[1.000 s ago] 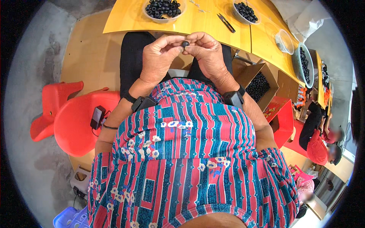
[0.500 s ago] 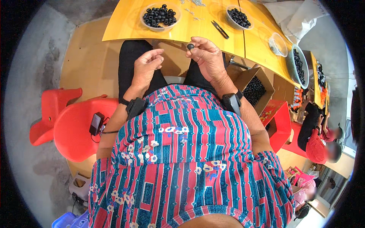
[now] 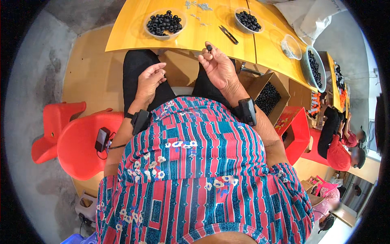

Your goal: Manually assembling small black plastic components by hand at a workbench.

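Observation:
Over my lap, just short of the table edge, my right hand (image 3: 219, 70) has its palm turned up. Its fingertips grip a small black bead (image 3: 209, 47). My left hand (image 3: 149, 84) hovers to the left above my thigh, thumb and fingers drawn together; whatever may lie between them is too small to make out. Beyond it on the yellow table (image 3: 195, 42) stands a clear bowl of larger black beads (image 3: 164, 23). Black thread snips (image 3: 228, 35) and small silvery pieces (image 3: 204, 7) lie to its right.
Farther right are a bowl of small black pieces (image 3: 248, 22), a clear tub (image 3: 291, 47) and a pale blue basin (image 3: 313, 68). Below the table edge sits a cardboard box of black pieces (image 3: 268, 96). Red chairs (image 3: 87, 144) stand at left; other people sit far right.
My right hand has rolled its palm further up, carrying the bead slightly right. My left hand has moved slightly down and left, and the whole view has shifted a little.

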Available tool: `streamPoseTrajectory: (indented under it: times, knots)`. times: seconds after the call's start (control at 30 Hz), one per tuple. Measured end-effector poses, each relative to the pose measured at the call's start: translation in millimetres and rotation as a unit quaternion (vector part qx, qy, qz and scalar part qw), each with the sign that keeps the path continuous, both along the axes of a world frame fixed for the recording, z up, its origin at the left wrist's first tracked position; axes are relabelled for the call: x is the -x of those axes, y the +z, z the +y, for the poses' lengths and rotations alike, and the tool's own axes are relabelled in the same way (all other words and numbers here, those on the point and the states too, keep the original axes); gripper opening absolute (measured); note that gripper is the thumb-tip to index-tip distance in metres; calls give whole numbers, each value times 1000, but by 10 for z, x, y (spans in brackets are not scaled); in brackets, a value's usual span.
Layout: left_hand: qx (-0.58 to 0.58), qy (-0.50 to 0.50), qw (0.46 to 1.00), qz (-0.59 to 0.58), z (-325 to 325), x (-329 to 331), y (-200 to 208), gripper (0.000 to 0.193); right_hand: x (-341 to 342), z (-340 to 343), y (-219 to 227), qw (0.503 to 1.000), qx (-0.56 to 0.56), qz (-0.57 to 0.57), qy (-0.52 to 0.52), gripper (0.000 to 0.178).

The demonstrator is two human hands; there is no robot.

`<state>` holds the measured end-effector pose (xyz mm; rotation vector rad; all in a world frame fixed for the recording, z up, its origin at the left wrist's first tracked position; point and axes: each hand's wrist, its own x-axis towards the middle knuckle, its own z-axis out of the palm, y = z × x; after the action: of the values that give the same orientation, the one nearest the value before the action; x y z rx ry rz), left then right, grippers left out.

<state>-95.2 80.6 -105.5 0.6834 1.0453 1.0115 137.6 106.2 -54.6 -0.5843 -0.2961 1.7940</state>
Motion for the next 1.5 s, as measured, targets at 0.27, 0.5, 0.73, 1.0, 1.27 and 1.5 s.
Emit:
streamPoseTrajectory:
  times: [0.27, 0.5, 0.73, 1.0, 1.27, 1.5]
  knots:
    - [-4, -4, 1000, -3, 64, -185, -30, 27, -275, 58, -137, 998, 39, 37, -15, 20]
    - [-5, 1, 1000, -11, 99, -188, -20, 27, -478, 158, -31, 983, 35, -123, -129, 8]
    - [-1, -7, 1000, -16, 226, -391, 124, 26, -1367, 315, 145, 930, 52, -248, -266, 18]
    - [5, -1, 1000, -13, 294, -852, 232, 28, -2711, 653, 247, 845, 86, -387, -358, 16]
    - [-12, -19, 1000, -11, 375, -1082, 361, 29, -3606, 856, 324, 833, 150, -415, -333, 18]
    - [-18, -26, 999, -7, 345, -1420, 616, 29, -4554, 905, 170, 763, 123, -540, -333, 20]
